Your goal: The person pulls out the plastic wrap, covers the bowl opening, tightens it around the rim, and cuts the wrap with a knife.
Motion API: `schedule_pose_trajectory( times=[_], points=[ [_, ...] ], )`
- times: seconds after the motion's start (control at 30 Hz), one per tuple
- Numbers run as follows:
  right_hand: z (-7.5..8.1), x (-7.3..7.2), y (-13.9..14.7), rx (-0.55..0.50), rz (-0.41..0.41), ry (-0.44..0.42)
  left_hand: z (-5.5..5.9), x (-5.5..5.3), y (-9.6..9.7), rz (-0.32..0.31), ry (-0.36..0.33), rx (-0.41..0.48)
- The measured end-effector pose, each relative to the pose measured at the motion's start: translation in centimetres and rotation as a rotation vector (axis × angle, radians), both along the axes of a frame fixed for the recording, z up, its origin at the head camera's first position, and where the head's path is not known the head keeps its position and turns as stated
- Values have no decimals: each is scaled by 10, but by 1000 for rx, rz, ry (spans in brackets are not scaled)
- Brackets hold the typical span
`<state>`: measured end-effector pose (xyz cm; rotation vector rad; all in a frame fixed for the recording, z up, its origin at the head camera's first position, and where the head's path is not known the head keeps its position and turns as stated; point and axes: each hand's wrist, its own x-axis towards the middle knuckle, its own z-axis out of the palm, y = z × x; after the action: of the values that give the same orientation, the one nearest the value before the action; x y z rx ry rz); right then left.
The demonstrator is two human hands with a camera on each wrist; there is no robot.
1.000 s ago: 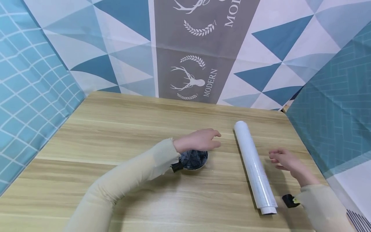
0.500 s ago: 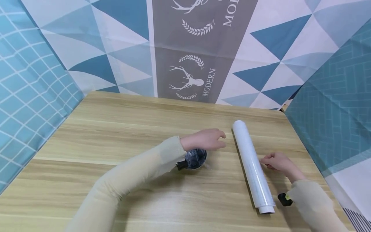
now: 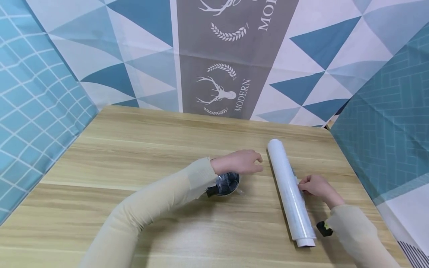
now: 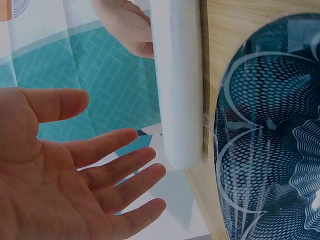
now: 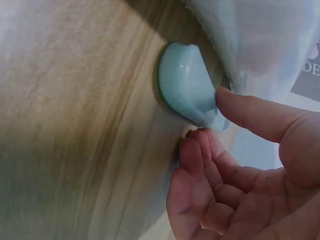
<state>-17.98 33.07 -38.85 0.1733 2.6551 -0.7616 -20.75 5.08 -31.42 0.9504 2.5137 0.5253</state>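
My left hand hangs with spread, straight fingers above a dark blue patterned bowl, holding nothing. In the left wrist view clear film lies over that bowl. A white roll of cling film lies lengthwise on the table, right of the bowl. Just right of the roll's middle is my right hand. In the right wrist view its thumb and fingertips pinch the end of a small, half-round, pale mint-green piece beside the roll. The head view barely shows this piece.
A wood-grain table spreads under everything. Patterned cloth stands behind it and along the left and right sides. Each sleeve has a small black camera, such as the right one.
My right hand has moved left to the roll's side, and its fingers have closed together. The left hand has shifted slightly right. The roll has moved a little left.
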Motion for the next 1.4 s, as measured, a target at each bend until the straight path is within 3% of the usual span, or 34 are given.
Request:
schedule_pose_trajectory(
  times=[0.23,0.43,0.7,0.83,1.1,1.23,1.4],
  points=[
    [1,0,0,-43,-15,-29,1,-1,0,6,5,3],
    [1,-1,2,-43,-55,-54,0,-2,-2,51,9,18],
    [13,2,0,-115,-40,21,-5,-6,-4,96,32,108],
    [28,2,-8,-103,-7,99,-7,-9,-1,78,127,144],
    [52,2,-26,-9,26,221,-7,-13,8,21,430,184],
    [61,5,-37,6,47,244,-8,-11,14,-18,576,170],
    [67,11,-52,18,84,280,-8,-7,20,-43,686,124]
  ],
)
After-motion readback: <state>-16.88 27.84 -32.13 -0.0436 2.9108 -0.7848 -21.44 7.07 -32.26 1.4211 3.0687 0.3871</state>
